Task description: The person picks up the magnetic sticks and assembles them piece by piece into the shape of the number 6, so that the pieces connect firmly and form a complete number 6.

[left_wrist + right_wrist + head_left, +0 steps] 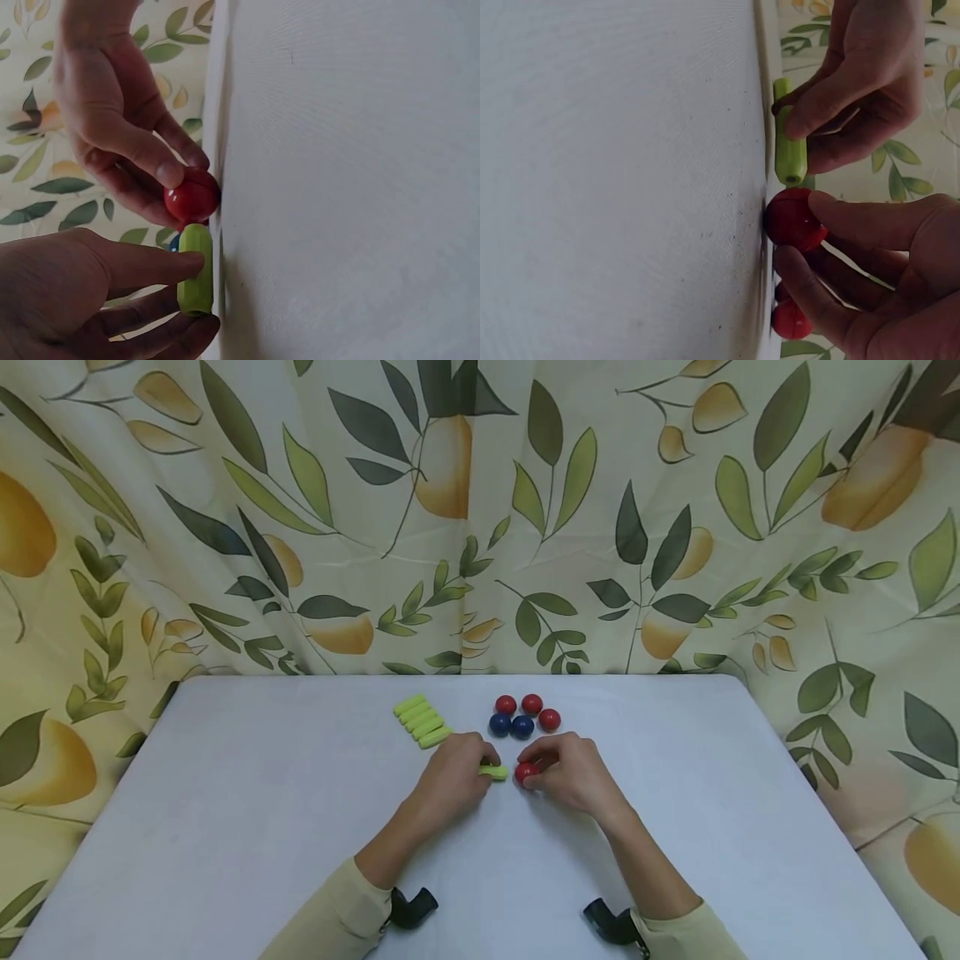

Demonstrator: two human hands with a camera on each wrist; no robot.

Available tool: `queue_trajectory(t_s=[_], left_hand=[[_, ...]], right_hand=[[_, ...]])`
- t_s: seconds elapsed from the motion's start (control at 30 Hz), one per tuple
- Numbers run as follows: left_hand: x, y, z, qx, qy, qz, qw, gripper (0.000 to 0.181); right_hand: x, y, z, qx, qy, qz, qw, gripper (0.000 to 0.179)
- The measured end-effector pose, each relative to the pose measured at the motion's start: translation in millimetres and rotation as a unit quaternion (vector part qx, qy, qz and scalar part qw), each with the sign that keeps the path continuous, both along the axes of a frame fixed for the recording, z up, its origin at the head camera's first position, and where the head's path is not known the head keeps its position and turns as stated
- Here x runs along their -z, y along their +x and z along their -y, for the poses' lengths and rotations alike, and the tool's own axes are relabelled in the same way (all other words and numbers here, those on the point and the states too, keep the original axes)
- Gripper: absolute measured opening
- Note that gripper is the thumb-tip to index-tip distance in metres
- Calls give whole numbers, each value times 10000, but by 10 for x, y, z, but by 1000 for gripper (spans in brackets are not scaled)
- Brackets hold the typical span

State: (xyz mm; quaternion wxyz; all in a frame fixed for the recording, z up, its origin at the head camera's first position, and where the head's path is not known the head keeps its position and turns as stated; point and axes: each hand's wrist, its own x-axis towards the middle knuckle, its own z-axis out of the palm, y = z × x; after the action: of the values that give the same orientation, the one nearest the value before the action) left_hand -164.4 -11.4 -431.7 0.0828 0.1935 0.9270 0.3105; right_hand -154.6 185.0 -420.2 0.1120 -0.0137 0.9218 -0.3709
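Two hands meet near the middle of the white tabletop (225, 827). The left hand (450, 777) pinches a lime-green peg (493, 771) between thumb and fingers, lying flat on the cloth. The right hand (573, 772) pinches a red ball (525, 771) that rests on the tabletop, just beside the peg's end. Behind them lie a row of green pegs (422, 721) and a cluster of red and blue balls (523, 717). No brand, label or writing can be read on any piece.
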Motion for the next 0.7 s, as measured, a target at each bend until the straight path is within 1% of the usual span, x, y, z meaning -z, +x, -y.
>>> queue_trajectory(t_s=[0.23, 0.47, 0.7], left_hand=[[27, -6, -6, 92, 43, -85, 9999, 19], [41, -18, -31, 84, 100, -14, 9999, 18], [33, -26, -36, 94, 41, -9, 9999, 18]], right_hand=[[6, -3, 27, -8, 13, -54, 10000, 23], [-1, -9, 23, -80, -14, -33, 10000, 25], [-5, -6, 12, -106, 3, -33, 9999, 25]])
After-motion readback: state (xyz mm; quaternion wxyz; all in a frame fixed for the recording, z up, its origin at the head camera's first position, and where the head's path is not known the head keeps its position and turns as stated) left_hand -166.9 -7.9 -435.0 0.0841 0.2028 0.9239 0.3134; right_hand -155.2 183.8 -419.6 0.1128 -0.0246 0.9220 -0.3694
